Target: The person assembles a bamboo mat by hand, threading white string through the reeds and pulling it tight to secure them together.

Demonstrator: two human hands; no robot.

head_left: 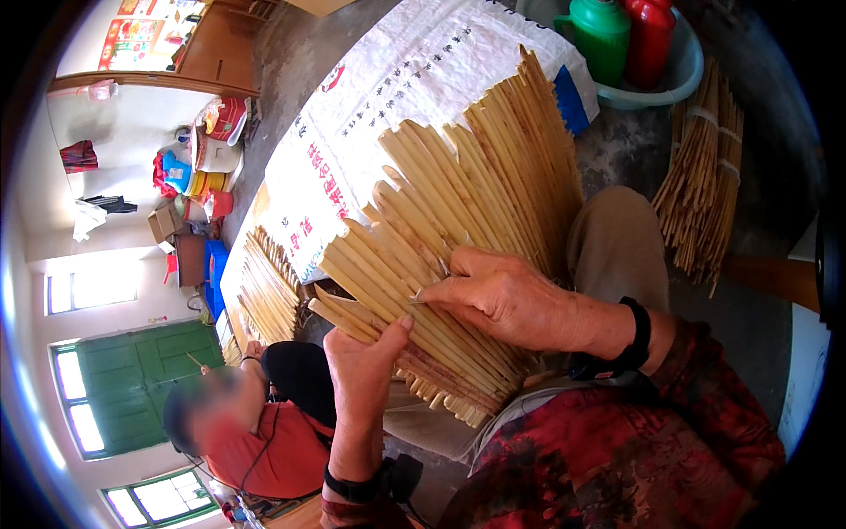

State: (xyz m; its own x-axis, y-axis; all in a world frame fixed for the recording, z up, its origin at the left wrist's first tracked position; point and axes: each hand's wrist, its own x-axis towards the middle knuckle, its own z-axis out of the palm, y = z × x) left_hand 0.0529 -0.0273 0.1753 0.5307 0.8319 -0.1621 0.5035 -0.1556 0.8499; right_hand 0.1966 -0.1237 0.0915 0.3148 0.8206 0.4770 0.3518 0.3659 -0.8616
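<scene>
Across my lap lies a fan-like mat of pale yellow, flat plant stalks [502,194], its strips set side by side with slanted ends. My left hand [366,361] grips its left edge, the thumb pressed on top of the outer stalks and the fingers mostly hidden underneath. Over the middle of the mat, my right hand [507,295] is closed in a pinch, fingertips against the stalks. Something small and pale shows at those tips, too small to name. The mat's far end rests over a white printed sack [388,79].
Tied stalk bundles [705,167] lie at the right. A pale basin [679,88] holds a green flask [599,40] and a red flask [650,44]. At the left, a person in red [282,450] sits near another stalk mat [267,286]. Buckets [216,154] stand along the wall.
</scene>
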